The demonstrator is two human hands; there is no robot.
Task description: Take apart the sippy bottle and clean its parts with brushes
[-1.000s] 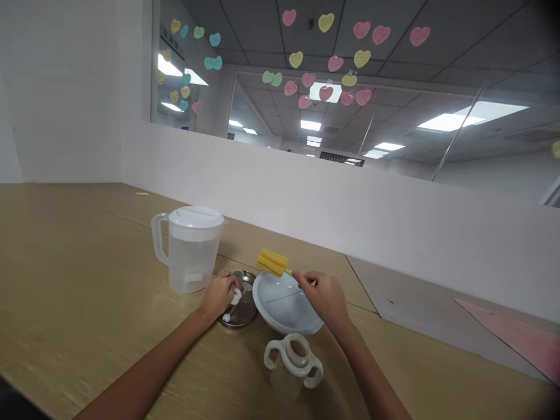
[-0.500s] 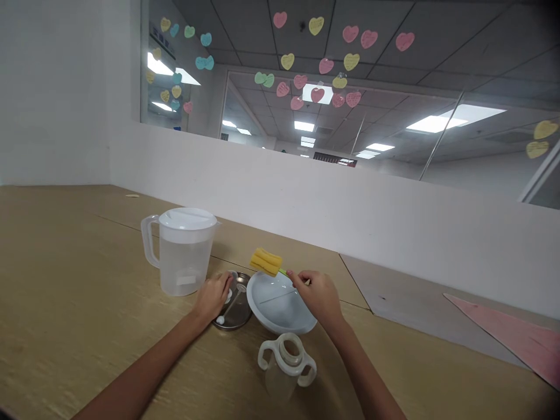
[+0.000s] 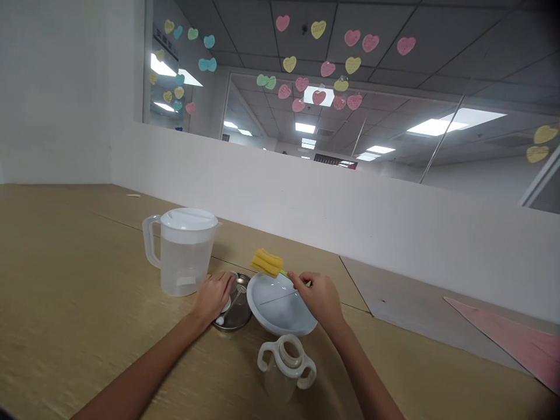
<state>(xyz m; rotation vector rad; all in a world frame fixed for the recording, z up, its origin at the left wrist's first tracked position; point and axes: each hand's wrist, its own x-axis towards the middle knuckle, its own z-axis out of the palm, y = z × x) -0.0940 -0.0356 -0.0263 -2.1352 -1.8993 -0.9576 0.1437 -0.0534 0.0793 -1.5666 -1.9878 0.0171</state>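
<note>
Over the left part of a round metal tray (image 3: 238, 322), my left hand (image 3: 213, 296) has its fingers curled round a small pale object that they mostly hide. A thin white stick with a rounded end (image 3: 221, 320) lies on that tray. My right hand (image 3: 318, 294) grips the green handle of a brush with a yellow sponge head (image 3: 267, 263). The sponge is above the far rim of a white bowl (image 3: 280, 318), which has a thin straight line across its inside. Nearer to me stands an open, clear bottle with two white handles (image 3: 286, 364).
A lidded, translucent pitcher (image 3: 186, 256) stands left of the tray, holding clear liquid. Behind the wooden table (image 3: 87, 280) runs a white wall (image 3: 297, 192) below a window with heart-shaped notes. A pink sheet (image 3: 516, 338) lies at the right.
My left hand has shifted very slightly over the tray, with the small object still under its fingers. My right hand and the sponge brush are almost unmoved.
</note>
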